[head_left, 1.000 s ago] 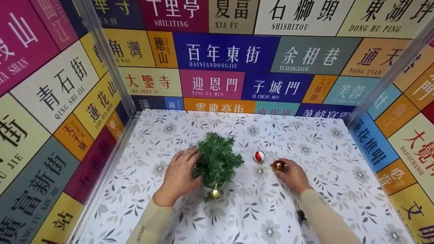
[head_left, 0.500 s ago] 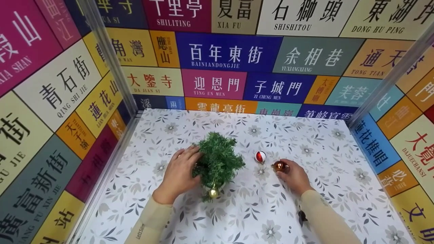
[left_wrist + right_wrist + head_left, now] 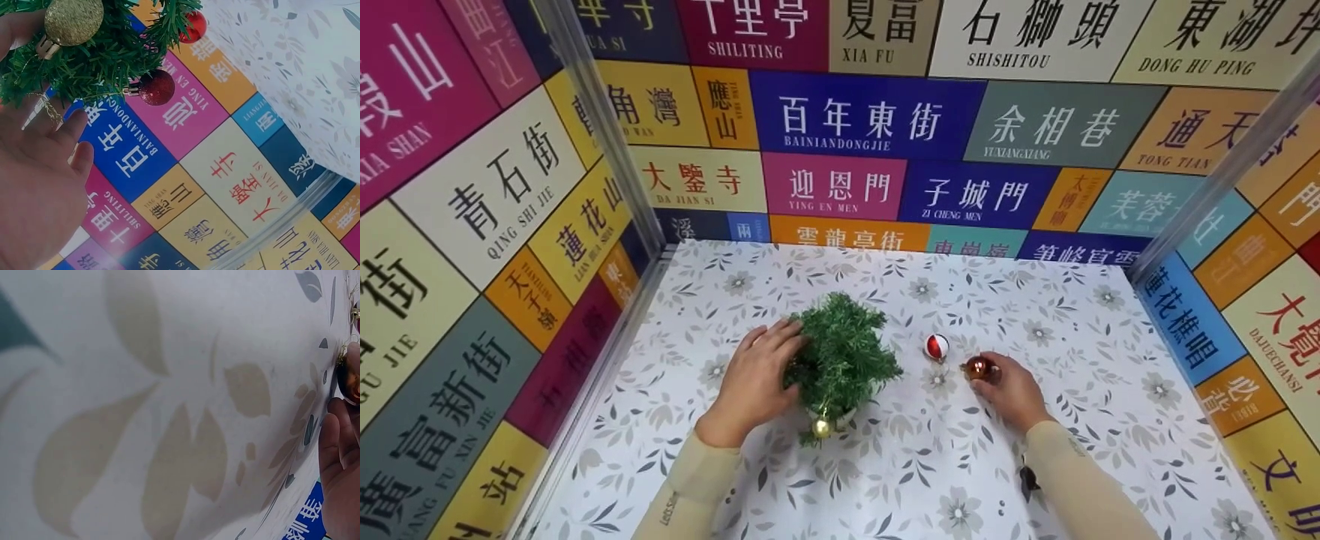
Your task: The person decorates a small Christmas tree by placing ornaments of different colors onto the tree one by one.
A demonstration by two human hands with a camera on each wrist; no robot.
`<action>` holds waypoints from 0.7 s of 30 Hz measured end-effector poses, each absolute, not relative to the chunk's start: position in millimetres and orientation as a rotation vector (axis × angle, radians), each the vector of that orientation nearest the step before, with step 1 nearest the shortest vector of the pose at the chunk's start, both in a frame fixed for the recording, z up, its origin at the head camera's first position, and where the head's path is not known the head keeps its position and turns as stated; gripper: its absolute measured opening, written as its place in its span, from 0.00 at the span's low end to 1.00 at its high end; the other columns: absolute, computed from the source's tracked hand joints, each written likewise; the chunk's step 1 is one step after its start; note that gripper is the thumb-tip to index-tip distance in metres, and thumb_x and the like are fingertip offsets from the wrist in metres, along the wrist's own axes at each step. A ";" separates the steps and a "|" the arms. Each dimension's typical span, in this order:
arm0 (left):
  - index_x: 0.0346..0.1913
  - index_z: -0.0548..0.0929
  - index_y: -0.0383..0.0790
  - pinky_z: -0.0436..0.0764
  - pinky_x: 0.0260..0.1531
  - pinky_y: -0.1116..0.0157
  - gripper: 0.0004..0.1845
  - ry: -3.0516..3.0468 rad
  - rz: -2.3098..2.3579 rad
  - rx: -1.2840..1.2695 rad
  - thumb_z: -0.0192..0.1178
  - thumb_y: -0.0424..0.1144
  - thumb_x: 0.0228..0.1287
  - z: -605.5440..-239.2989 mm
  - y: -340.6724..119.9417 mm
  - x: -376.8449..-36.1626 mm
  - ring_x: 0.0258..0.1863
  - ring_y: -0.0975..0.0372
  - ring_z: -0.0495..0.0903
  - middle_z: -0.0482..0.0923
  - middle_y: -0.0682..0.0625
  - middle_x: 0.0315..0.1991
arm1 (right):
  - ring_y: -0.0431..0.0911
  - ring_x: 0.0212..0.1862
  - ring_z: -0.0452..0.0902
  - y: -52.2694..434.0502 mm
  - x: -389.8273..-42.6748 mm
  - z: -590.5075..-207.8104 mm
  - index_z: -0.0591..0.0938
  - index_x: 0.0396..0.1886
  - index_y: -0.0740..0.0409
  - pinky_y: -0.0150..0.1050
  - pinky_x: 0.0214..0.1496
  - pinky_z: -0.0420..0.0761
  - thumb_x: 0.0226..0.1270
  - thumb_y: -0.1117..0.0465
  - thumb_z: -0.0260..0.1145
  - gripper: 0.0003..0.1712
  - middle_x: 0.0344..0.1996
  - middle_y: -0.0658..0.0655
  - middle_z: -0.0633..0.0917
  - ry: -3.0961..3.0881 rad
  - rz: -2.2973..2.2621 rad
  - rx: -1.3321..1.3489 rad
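Note:
A small green artificial tree [image 3: 844, 356] stands mid-table. My left hand [image 3: 754, 379] grips its left side, fingers reaching into the branches. A gold bauble [image 3: 820, 427] hangs at the tree's near edge. In the left wrist view the tree [image 3: 95, 56] carries a gold glitter bauble [image 3: 73, 19], a red glitter bauble [image 3: 156, 87] and a shiny red bauble [image 3: 194, 27], with my left hand [image 3: 39, 185] beneath. My right hand [image 3: 1009, 390] pinches a shiny copper-red bauble [image 3: 977, 367] on the table; that bauble [image 3: 350, 377] shows beside my fingers [image 3: 340, 478] in the right wrist view.
A red-and-white bauble [image 3: 936, 346] lies loose on the floral tablecloth [image 3: 930, 465], between the tree and my right hand. Colourful sign-covered walls [image 3: 862, 120] close in the table at the back, left and right.
The tree has turned a little under my left hand, so the gold bauble has shifted to the left. My right hand and its bauble have stayed put.

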State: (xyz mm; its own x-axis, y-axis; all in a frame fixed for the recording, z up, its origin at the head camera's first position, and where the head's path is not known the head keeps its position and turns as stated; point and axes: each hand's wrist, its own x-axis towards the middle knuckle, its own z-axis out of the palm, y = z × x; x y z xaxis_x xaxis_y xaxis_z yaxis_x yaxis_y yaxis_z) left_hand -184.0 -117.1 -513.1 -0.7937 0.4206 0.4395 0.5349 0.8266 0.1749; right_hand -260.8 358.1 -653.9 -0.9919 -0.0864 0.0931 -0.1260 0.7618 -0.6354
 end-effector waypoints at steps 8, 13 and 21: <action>0.65 0.76 0.43 0.58 0.70 0.51 0.40 -2.649 -0.412 -0.717 0.77 0.40 0.44 -512.0 -118.4 -184.3 0.72 0.52 0.63 0.67 0.47 0.71 | 0.56 0.55 0.76 359.1 -261.0 -654.9 0.75 0.67 0.54 0.56 0.61 0.71 0.59 0.55 0.76 0.36 0.58 0.62 0.79 -2.909 1.053 0.148; 0.67 0.75 0.45 0.56 0.70 0.52 0.40 -2.675 -0.428 -0.708 0.76 0.39 0.46 -511.4 -119.8 -184.2 0.72 0.53 0.61 0.67 0.48 0.71 | 0.56 0.57 0.76 358.3 -260.5 -652.6 0.75 0.67 0.56 0.56 0.61 0.71 0.60 0.55 0.75 0.35 0.58 0.62 0.79 -2.901 1.053 0.169; 0.68 0.75 0.46 0.56 0.70 0.52 0.40 -2.683 -0.445 -0.724 0.75 0.38 0.46 -511.1 -122.2 -185.5 0.72 0.53 0.61 0.65 0.50 0.72 | 0.57 0.57 0.75 358.0 -259.3 -652.3 0.75 0.66 0.57 0.56 0.61 0.71 0.60 0.56 0.75 0.34 0.58 0.62 0.79 -2.901 1.064 0.160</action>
State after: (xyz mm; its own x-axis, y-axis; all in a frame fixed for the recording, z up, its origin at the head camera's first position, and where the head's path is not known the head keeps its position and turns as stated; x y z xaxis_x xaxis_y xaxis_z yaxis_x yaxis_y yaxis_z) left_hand -185.5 -122.2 -511.1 -0.8184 0.4263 0.3854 0.5280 0.8226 0.2112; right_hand -259.3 358.0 -652.3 -0.9935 -0.0805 0.0805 -0.1134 0.7583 -0.6419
